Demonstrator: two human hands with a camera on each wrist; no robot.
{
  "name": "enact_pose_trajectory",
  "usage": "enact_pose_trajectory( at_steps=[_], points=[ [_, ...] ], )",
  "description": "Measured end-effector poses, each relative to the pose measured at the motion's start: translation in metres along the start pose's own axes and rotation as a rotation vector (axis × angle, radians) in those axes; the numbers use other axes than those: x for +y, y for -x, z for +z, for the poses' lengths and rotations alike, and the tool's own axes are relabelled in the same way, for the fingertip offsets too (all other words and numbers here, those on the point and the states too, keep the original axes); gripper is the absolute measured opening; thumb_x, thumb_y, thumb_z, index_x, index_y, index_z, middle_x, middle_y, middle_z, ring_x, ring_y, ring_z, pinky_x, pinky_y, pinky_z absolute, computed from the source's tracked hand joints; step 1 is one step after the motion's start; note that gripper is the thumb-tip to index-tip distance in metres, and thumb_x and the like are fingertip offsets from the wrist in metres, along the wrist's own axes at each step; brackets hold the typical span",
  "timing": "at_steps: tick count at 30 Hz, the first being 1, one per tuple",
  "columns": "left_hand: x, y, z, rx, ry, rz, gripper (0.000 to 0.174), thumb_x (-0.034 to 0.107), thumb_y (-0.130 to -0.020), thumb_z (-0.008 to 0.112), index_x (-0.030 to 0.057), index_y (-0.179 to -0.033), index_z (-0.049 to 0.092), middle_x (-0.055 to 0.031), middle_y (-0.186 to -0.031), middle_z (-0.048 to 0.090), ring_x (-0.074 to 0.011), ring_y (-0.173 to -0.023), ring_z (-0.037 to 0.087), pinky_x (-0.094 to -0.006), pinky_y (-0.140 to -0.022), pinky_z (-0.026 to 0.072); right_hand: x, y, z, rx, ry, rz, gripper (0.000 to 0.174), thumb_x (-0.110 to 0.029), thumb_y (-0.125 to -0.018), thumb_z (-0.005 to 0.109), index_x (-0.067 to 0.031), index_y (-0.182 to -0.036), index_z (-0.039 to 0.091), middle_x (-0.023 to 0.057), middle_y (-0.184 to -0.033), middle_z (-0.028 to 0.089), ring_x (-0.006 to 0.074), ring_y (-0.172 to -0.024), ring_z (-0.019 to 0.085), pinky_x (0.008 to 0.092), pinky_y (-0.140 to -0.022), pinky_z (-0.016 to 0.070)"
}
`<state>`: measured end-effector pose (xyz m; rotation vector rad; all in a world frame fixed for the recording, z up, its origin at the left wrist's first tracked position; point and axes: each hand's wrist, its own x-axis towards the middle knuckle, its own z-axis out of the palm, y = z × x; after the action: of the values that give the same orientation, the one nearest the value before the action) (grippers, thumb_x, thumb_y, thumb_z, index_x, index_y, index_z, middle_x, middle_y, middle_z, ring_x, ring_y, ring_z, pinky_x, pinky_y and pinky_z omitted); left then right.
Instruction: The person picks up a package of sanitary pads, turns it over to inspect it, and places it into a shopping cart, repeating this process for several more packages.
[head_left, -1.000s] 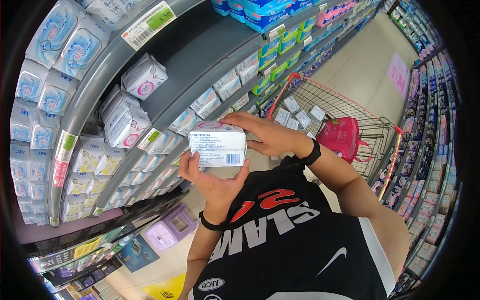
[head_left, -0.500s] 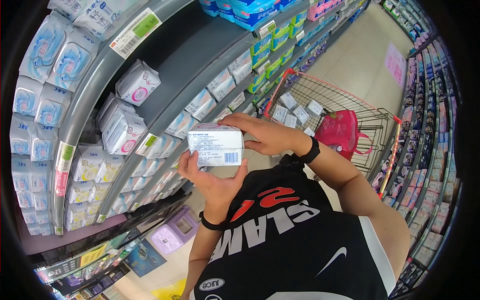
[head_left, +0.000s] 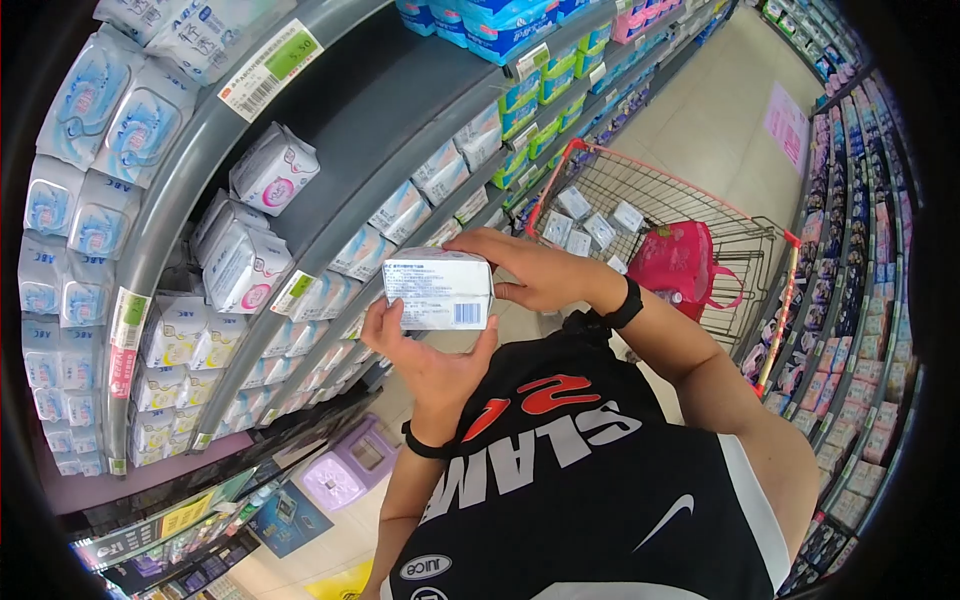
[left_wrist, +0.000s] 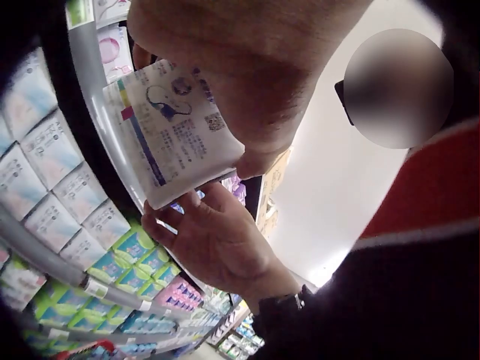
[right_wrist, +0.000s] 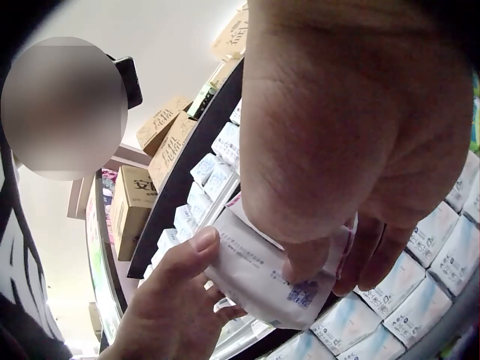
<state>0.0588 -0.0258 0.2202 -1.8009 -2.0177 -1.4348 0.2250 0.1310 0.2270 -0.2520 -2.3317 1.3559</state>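
A white soft pack of sanitary pads (head_left: 437, 292) is held between both hands in front of the chest. Its face with rows of small print and a barcode is towards the head camera. My left hand (head_left: 432, 352) grips the pack from the near side, thumb at one lower corner and fingers at the other. At its right end, my right hand (head_left: 545, 275) pinches it between thumb and fingers. In the left wrist view, another printed face of the pack (left_wrist: 169, 127) shows a drawing and a square code. My right hand (right_wrist: 337, 135) partly covers the pack in its own wrist view.
Shelves on the left carry similar white packs (head_left: 245, 265), with a price tag (head_left: 272, 70) on the upper edge. Beyond my right hand stands a wire shopping cart (head_left: 680, 180) holding several white packs (head_left: 600, 230) and a pink bag (head_left: 675, 262). A lilac plastic box (head_left: 345, 465) sits lower left.
The pack has tilted slightly, so the pink mark on its upper face has gone from view. Both hands keep their hold. The head view has shifted a little against the shelves and cart.
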Motion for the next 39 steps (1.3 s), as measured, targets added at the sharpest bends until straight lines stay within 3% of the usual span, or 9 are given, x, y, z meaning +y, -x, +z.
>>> enact_pose_trajectory(
  at_steps=[6, 15, 24, 27, 30, 33, 36, 39],
  points=[
    [-0.001, -0.001, 0.001, 0.004, -0.014, -0.015, 0.113, 0.029, -0.063, 0.099, 0.0008, -0.146, 0.028, -0.0231, -0.139, 0.034, -0.0401, -0.134, 0.035, -0.053, -0.113, 0.0311, -0.001, 0.001, 0.0, -0.011, -0.03, 0.058, 0.077, 0.012, -0.088, 0.067, -0.005, -0.156, 0.037, 0.0187, -0.154, 0.044, 0.0361, -0.138, 0.053, 0.0419, -0.104, 0.0533],
    [-0.008, 0.005, 0.002, 0.018, -0.015, -0.03, 0.125, 0.046, -0.057, 0.104, 0.0025, -0.147, 0.03, -0.02, -0.14, 0.035, -0.0378, -0.134, 0.037, -0.0513, -0.113, 0.0324, 0.003, -0.002, -0.001, -0.011, -0.007, 0.042, 0.078, 0.012, -0.086, 0.069, -0.0038, -0.156, 0.038, 0.0202, -0.153, 0.046, 0.0382, -0.135, 0.056, 0.0438, -0.105, 0.0524],
    [-0.011, 0.007, 0.004, 0.013, -0.014, -0.045, 0.123, 0.049, -0.053, 0.104, 0.0016, -0.143, 0.035, -0.0228, -0.14, 0.034, -0.0411, -0.133, 0.037, -0.0539, -0.109, 0.0371, 0.002, 0.002, -0.001, -0.003, -0.038, 0.093, 0.074, 0.005, -0.088, 0.072, -0.0025, -0.155, 0.041, 0.0213, -0.148, 0.053, 0.0382, -0.131, 0.06, 0.0451, -0.104, 0.0522],
    [-0.011, 0.006, 0.004, 0.028, 0.021, -0.025, 0.119, 0.048, -0.056, 0.104, 0.0016, -0.143, 0.036, -0.0217, -0.14, 0.036, -0.0406, -0.133, 0.038, -0.0532, -0.109, 0.0362, 0.006, 0.005, -0.003, 0.003, 0.089, 0.053, 0.071, -0.009, -0.089, 0.078, -0.0023, -0.152, 0.046, 0.0213, -0.142, 0.058, 0.0376, -0.129, 0.061, 0.047, -0.103, 0.052],
    [-0.016, 0.004, 0.003, -0.01, 0.103, -0.034, 0.105, 0.045, -0.073, 0.097, 0.0021, -0.145, 0.034, -0.0198, -0.138, 0.041, -0.0343, -0.13, 0.044, -0.0477, -0.112, 0.0351, 0.024, 0.016, -0.002, -0.043, 0.15, 0.077, 0.077, -0.028, -0.085, 0.085, -0.0016, -0.149, 0.051, 0.0211, -0.137, 0.062, 0.0378, -0.127, 0.062, 0.0478, -0.103, 0.0512],
    [-0.027, 0.009, 0.005, -0.019, 0.348, -0.19, 0.079, 0.033, -0.091, 0.084, 0.0008, -0.144, 0.035, -0.0211, -0.137, 0.047, -0.0301, -0.123, 0.051, -0.0436, -0.109, 0.0383, 0.035, 0.019, -0.003, -0.053, -0.069, 0.032, 0.084, -0.039, -0.083, 0.086, -0.0025, -0.15, 0.051, 0.0195, -0.146, 0.058, 0.038, -0.133, 0.059, 0.0456, -0.113, 0.0455],
    [-0.027, 0.009, 0.002, -0.009, 0.341, -0.194, 0.062, 0.015, -0.095, 0.075, -0.0008, -0.144, 0.04, -0.0219, -0.136, 0.056, -0.0296, -0.117, 0.059, -0.0417, -0.102, 0.046, 0.034, 0.023, 0.001, -0.035, -0.336, 0.155, 0.084, -0.036, -0.082, 0.087, -0.003, -0.15, 0.05, 0.0181, -0.148, 0.057, 0.0388, -0.134, 0.058, 0.0454, -0.113, 0.0448],
    [-0.028, 0.009, 0.007, 0.016, 0.324, -0.07, 0.059, 0.008, -0.095, 0.072, -0.0024, -0.144, 0.041, -0.0236, -0.14, 0.057, -0.032, -0.125, 0.058, -0.0445, -0.108, 0.0435, 0.022, 0.022, 0.0, 0.08, -0.161, 0.105, 0.081, -0.026, -0.085, 0.085, -0.0059, -0.154, 0.047, 0.0199, -0.154, 0.052, 0.0378, -0.141, 0.052, 0.0459, -0.114, 0.0452]
  ],
)
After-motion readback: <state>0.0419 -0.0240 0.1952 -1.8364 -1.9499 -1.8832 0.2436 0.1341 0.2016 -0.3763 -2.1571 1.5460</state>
